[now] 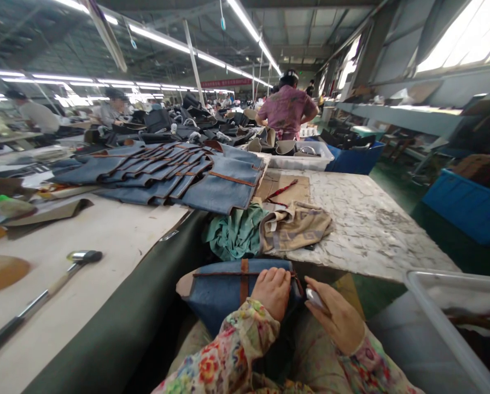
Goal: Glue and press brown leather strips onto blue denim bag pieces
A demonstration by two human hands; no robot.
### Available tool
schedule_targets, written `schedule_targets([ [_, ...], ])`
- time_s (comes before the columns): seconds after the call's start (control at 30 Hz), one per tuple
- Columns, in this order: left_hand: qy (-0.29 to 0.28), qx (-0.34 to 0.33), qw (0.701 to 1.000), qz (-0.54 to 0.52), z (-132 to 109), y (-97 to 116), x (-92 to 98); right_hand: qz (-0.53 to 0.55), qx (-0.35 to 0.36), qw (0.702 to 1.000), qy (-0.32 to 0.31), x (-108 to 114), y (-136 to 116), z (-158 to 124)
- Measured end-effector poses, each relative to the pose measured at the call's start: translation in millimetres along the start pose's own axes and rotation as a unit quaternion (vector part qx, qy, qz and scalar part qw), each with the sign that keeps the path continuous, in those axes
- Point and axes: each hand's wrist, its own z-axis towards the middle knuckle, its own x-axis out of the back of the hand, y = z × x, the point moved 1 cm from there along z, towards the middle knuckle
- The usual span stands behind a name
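Blue bag (220,287) near green cloth (234,232)
Left hand (272,291) grasps the bag's upper edge; right hand (339,314) grasps a small shiny object (315,299).

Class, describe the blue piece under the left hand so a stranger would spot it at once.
Find the pale, scuffed tabletop, then the crumpled green cloth at its near left corner. Just nearer the camera is the blue piece, crossed by a short brown strap. Unlike the overlapping blue pieces beyond the cloth, it lies apart, with the left hand on it.
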Motion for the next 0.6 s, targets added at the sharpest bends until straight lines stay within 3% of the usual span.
schedule_targets([
  [0.13,-0.010,-0.017,1.000,-0.015,0,1,0.5,-0.070,-0.041,0.997,0.006,5,9,14],
  [0.3,-0.022,-0.009,1.000,-0.007,1,0,8.6,-0.086,-0.003,0.996,-0.004,-1,1,27],
  [0.6,0.023,0.009,1.000,-0.006,-12,-11,9.0,-0.066,0.022,0.998,0.007,-10,-16,35],
])
